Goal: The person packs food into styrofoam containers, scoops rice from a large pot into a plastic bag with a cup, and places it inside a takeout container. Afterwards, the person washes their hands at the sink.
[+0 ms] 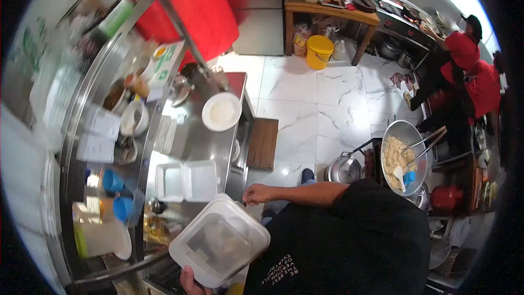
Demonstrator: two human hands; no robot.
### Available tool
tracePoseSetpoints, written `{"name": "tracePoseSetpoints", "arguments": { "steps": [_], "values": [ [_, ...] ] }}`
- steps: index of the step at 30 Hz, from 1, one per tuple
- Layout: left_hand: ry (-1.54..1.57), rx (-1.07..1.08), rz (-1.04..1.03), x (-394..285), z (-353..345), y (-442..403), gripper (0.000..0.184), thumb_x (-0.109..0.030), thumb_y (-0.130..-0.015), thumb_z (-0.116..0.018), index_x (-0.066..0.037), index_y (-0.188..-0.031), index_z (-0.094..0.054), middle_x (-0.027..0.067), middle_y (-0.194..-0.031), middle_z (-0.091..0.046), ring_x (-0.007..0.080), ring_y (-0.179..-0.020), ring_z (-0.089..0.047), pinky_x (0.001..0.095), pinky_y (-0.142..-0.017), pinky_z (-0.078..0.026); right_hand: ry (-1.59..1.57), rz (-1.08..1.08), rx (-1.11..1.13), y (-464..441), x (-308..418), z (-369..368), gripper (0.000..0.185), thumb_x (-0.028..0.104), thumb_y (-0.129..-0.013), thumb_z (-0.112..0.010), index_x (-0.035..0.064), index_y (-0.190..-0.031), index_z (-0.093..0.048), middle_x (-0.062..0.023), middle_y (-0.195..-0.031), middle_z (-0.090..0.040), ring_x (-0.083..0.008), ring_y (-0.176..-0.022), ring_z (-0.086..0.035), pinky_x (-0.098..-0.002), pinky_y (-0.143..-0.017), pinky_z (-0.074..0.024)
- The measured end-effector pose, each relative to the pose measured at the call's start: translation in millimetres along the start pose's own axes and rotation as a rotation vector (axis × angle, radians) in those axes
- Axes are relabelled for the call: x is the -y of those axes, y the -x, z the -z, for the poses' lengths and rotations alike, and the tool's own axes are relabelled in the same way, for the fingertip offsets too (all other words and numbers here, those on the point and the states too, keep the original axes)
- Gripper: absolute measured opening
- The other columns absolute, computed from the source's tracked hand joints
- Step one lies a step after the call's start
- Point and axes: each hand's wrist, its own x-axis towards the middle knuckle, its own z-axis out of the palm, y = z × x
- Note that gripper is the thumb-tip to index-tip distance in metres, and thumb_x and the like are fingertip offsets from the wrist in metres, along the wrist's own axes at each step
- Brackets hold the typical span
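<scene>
A translucent lidded plastic container [218, 240], white at the rim, is tilted over the counter's near edge; its contents show only dimly. My left hand [192, 281] grips its lower edge, the thumb on top. Just beyond the container's upper corner is my right hand [257, 194], its fingers curled; what they hold, if anything, is hidden. An open white foam box [186, 181] lies on the steel counter [210, 150]. Farther along the counter sits a round white plate [221, 112] with something pale in it.
A steel shelf [90, 109] with papers, bowls and blue cups [113, 180] runs along the left. A wooden stool [263, 144] stands beside the counter. To the right are a large pan of food [403, 158] and a lidded pot [345, 169]. Two people in red [475, 76] stand at upper right.
</scene>
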Motion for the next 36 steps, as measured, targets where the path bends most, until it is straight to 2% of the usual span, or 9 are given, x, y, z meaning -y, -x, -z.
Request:
{"name": "tracePoseSetpoints", "arguments": {
  "steps": [2,3,6,8,13,16,21,28,36],
  "values": [
    [-0.030,0.026,-0.079,-10.1,-44.0,-36.6,0.036,-0.013,-0.100,-0.041,0.018,-0.115,-0.053,0.0237,-0.120,-0.056,0.0299,-0.101,-0.057,0.0354,-0.087,-0.045,-0.281,-0.052,0.015,29.1,8.9,58.6,0.036,0.039,-0.094,-0.057,0.0035,-0.094,-0.065,-0.0045,-0.082,-0.065,-0.0144,-0.074,-0.061,-0.0327,-0.067,-0.0521],
    [0.094,-0.073,0.159,-6.4,-71.3,-64.1,0.048,-0.033,-0.104,-0.036,0.008,-0.097,-0.059,0.0117,-0.088,-0.059,0.0230,-0.071,-0.058,0.0428,-0.064,-0.048,-0.361,-0.050,-0.076,55.7,32.6,87.4,0.041,0.043,-0.096,-0.052,0.0043,-0.095,-0.065,-0.0037,-0.082,-0.064,-0.0136,-0.073,-0.060,-0.0310,-0.066,-0.0514],
    [0.320,-0.012,0.042,-26.7,-174.6,-121.0,0.040,-0.019,-0.094,-0.058,0.006,-0.125,-0.053,0.0163,-0.113,-0.063,0.0282,-0.099,-0.061,0.0402,-0.086,-0.050,-0.568,0.141,-0.170,128.1,70.8,179.5,0.056,0.058,-0.098,-0.041,0.0074,-0.104,-0.063,-0.0011,-0.085,-0.061,-0.0126,-0.076,-0.058,-0.0283,-0.072,-0.0485],
    [0.268,0.103,0.022,-40.9,-243.7,-157.4,0.039,-0.018,-0.091,-0.061,0.005,-0.122,-0.055,0.0126,-0.110,-0.063,0.0222,-0.099,-0.059,0.0356,-0.088,-0.046,-0.646,0.247,-0.172,170.0,96.1,231.3,0.057,0.059,-0.098,-0.038,0.0080,-0.109,-0.061,-0.0001,-0.086,-0.061,-0.0127,-0.077,-0.057,-0.0284,-0.074,-0.0477],
    [0.114,0.299,-0.096,-90.4,-405.3,-230.3,0.032,-0.018,-0.089,-0.067,0.003,-0.113,-0.059,0.0087,-0.104,-0.062,0.0161,-0.094,-0.057,0.0302,-0.086,-0.044,-0.392,0.241,-0.410,233.4,114.5,333.3,0.045,0.030,-0.085,-0.073,0.0037,-0.119,-0.058,-0.0027,-0.099,-0.066,-0.0116,-0.087,-0.060,-0.0280,-0.076,-0.0472],
    [0.094,0.424,-0.074,-103.8,-477.2,-275.5,0.032,-0.020,-0.090,-0.067,0.002,-0.112,-0.060,0.0083,-0.102,-0.063,0.0143,-0.091,-0.057,0.0292,-0.082,-0.045,-0.406,0.174,-0.487,260.9,116.4,381.8,0.041,0.025,-0.085,-0.072,0.0018,-0.118,-0.060,-0.0048,-0.101,-0.067,-0.0124,-0.089,-0.062,-0.0299,-0.077,-0.0496],
    [0.084,0.685,0.046,-112.1,-587.5,-361.4,0.028,-0.023,-0.090,-0.068,-0.001,-0.106,-0.061,0.0060,-0.099,-0.063,0.0114,-0.090,-0.057,0.0273,-0.080,-0.045,-0.919,0.367,-0.742,263.6,108.3,449.4,0.032,0.014,-0.085,-0.069,0.0012,-0.114,-0.061,-0.0091,-0.105,-0.068,-0.0181,-0.093,-0.066,-0.0344,-0.087,-0.0532],
    [0.385,0.691,0.008,-126.3,-763.8,-494.1,0.032,-0.036,-0.095,-0.059,-0.006,-0.104,-0.059,0.0048,-0.113,-0.057,0.0148,-0.109,-0.051,0.0367,-0.094,-0.043,-1.083,0.538,-1.015,241.7,133.0,594.9,0.051,0.026,-0.087,-0.065,-0.0022,-0.128,-0.051,-0.0136,-0.120,-0.063,-0.0243,-0.108,-0.063,-0.0398,-0.097,-0.0499],
    [-0.243,0.788,-0.265,-162.1,-872.7,-598.4,0.027,-0.028,-0.093,-0.062,-0.002,-0.101,-0.061,0.0100,-0.098,-0.066,0.0208,-0.095,-0.064,0.0336,-0.081,-0.050,-1.046,1.004,-0.997,198.0,255.0,841.6,0.053,0.017,-0.096,-0.053,0.0003,-0.143,-0.034,-0.0137,-0.144,-0.045,-0.0270,-0.130,-0.047,-0.0438,-0.110,-0.0400]
  ]
}}
